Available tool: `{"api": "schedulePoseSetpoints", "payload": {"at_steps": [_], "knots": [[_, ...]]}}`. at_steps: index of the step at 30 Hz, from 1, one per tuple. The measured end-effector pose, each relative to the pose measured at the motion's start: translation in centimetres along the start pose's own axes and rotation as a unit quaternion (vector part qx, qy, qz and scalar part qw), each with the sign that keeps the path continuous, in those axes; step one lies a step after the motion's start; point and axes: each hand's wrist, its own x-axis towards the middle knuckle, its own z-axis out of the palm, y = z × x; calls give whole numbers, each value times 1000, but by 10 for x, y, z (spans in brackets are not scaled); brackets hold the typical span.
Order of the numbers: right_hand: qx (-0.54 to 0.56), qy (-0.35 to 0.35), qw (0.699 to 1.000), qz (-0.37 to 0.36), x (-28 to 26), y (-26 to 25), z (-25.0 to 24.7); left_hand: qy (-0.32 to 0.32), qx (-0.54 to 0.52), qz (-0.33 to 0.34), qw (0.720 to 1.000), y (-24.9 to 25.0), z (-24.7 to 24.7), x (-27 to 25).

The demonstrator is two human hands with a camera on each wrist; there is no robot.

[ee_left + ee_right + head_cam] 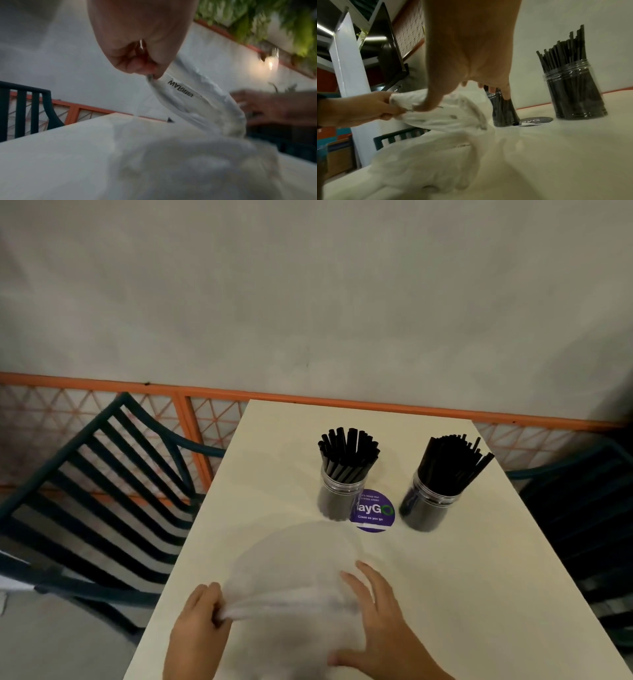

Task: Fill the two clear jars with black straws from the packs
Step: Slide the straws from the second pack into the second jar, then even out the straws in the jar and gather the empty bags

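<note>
Both clear plastic jars [342,491] [432,501] stand full w/ black straws, far side; limp empty clear plastic pack [294,580] lies nearer, left hand [200,623] pinching its left end; right hand [380,625] spread flat on it.

Two jars [342,494] [430,503] of straws [347,451] side by side on table [462,577], sticker [375,513] between, plastic pack [291,570] in front
</note>
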Motion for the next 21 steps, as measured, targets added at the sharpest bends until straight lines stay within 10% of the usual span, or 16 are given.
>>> {"api": "schedulePoseSetpoints", "payload": {"at_steps": [7,11,18,21], "knots": [[-143,-139,976,90,32,-10,45,-241,49,-21,969,-19,-10,1],[-210,-165,960,85,35,-1,78,-154,167,146,963,-8,4,-1],[-178,-173,966,71,38,8,59,-329,217,278,876,-51,70,-10],[-7,-146,989,-20,26,21,33,-212,310,337,863,-54,79,4]]}}
